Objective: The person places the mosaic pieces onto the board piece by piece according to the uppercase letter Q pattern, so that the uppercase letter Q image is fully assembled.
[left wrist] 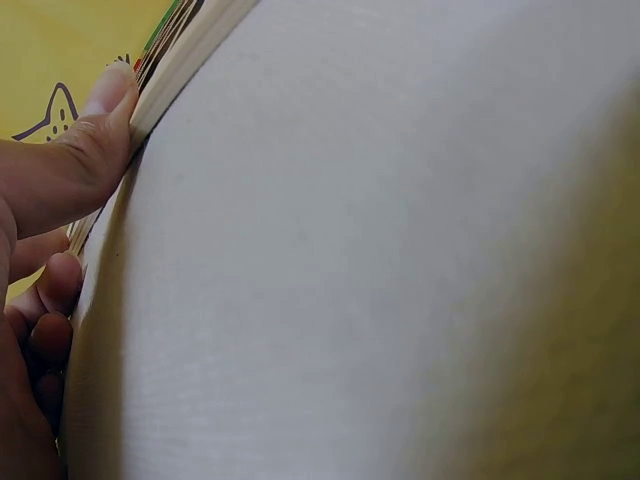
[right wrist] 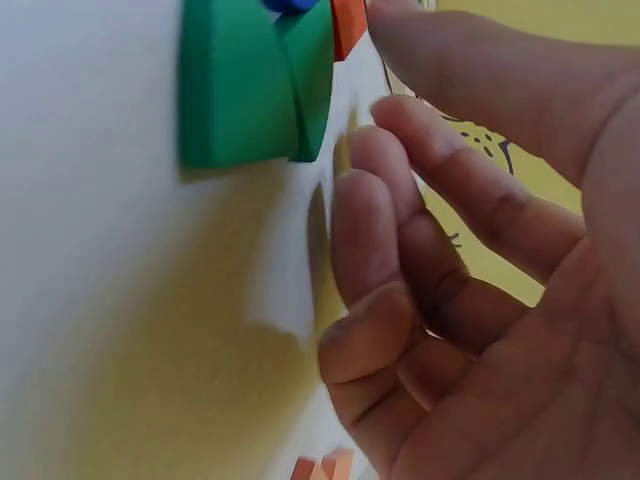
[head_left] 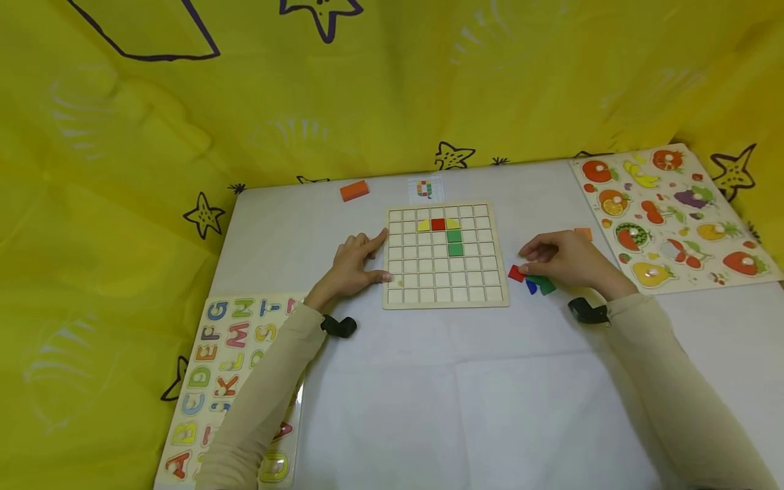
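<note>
A light wooden grid board [head_left: 444, 301] lies mid-table. In it sit a red square tile [head_left: 437, 224], two yellow curved tiles [head_left: 452, 223] on either side, and two green square tiles [head_left: 456, 249] down one column. My left hand [head_left: 354, 265] rests at the board's left edge, thumb and forefinger extended and touching it, the other fingers bent. Right of the board, my right hand [head_left: 566, 257] hovers with loosely bent fingers over a small cluster: a red tile [head_left: 516, 273], a blue piece [head_left: 531, 288] and green pieces [right wrist: 240, 90]. Its thumb tip is by the red tile; whether they touch, I cannot tell.
A small pattern card [head_left: 425, 189] lies behind the board, an orange block [head_left: 354, 190] to its left. Another orange piece [head_left: 583, 233] is beyond my right hand. A letter puzzle [head_left: 202, 364] lies front left, a fruit puzzle [head_left: 680, 211] back right. Yellow cloth [head_left: 392, 102] hangs behind.
</note>
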Motion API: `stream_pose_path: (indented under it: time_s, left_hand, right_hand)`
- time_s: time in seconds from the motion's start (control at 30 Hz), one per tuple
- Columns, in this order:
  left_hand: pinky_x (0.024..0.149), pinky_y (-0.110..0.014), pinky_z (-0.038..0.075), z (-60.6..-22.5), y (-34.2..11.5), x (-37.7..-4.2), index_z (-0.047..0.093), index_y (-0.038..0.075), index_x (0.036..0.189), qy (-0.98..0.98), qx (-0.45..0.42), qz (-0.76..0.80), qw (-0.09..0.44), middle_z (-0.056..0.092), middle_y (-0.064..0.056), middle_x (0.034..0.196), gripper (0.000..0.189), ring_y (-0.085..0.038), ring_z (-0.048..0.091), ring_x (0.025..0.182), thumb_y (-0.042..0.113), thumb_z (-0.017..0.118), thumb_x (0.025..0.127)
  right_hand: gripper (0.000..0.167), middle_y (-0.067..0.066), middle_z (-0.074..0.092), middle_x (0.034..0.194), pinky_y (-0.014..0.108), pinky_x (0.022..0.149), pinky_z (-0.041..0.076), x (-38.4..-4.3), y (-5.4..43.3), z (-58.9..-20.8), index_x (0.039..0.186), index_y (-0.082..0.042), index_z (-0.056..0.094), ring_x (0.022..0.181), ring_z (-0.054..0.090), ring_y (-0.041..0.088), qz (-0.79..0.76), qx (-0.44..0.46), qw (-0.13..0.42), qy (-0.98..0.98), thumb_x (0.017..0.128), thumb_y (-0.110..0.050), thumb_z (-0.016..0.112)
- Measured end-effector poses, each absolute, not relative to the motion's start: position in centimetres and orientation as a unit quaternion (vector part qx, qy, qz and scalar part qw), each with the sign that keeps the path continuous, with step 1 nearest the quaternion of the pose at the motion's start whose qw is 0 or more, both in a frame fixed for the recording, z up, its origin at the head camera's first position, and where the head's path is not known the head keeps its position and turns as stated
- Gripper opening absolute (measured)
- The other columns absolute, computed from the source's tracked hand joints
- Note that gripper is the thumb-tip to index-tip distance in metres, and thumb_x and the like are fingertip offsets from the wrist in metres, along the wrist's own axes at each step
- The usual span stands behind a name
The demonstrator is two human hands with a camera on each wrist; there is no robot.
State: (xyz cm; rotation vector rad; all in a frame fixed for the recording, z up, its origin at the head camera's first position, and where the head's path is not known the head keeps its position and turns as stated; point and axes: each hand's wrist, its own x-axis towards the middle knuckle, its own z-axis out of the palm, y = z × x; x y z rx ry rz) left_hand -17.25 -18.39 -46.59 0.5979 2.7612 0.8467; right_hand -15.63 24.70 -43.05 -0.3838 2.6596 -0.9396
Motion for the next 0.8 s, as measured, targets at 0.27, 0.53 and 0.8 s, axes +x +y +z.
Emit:
stream_pose_path:
  time_s: [0.27, 0.53, 0.8]
  left_hand:
    - [0.083, -0.035, 0.021, -46.8, -18.4, -17.2, 0.036, 0.015, 0.166, 0.932, 0.199, 0.289, 0.092, 0.047, -0.005, 0.098, 0.097, -0.022, 0.034, 0.091, 0.035, 0.089, 0.087]
    - [0.083, -0.035, 0.021, -46.8, -18.4, -17.3, 0.036, 0.014, 0.166, 0.932, 0.205, 0.285, 0.086, 0.046, -0.004, 0.097, 0.097, -0.022, 0.034, 0.091, 0.034, 0.089, 0.086]
    - [0.082, -0.034, 0.021, -46.9, -18.6, -17.2, 0.036, 0.014, 0.166, 0.934, 0.208, 0.279, 0.085, 0.047, -0.004, 0.097, 0.097, -0.021, 0.034, 0.091, 0.035, 0.088, 0.087]
  right_hand:
    - [0.037, 0.005, 0.073, 0.099, 0.024, 0.076, 0.048, -14.3, 24.6, -43.3, 0.111, -0.008, 0.079, 0.091, 0.061, 0.021, -0.314, -0.134, 0.146, 0.929, 0.087, -0.034, 0.090]
    - [0.027, 0.004, 0.071, 0.097, 0.031, 0.080, 0.047, -13.8, 23.6, -43.5, 0.108, -0.008, 0.076, 0.092, 0.061, 0.022, -0.296, -0.151, 0.128, 0.935, 0.089, -0.024, 0.088]
    - [0.029, 0.013, 0.071, 0.105, 0.037, 0.083, 0.048, -14.6, 23.8, -43.5, 0.114, -0.003, 0.073, 0.096, 0.060, 0.028, -0.301, -0.139, 0.122, 0.935, 0.094, -0.022, 0.082]
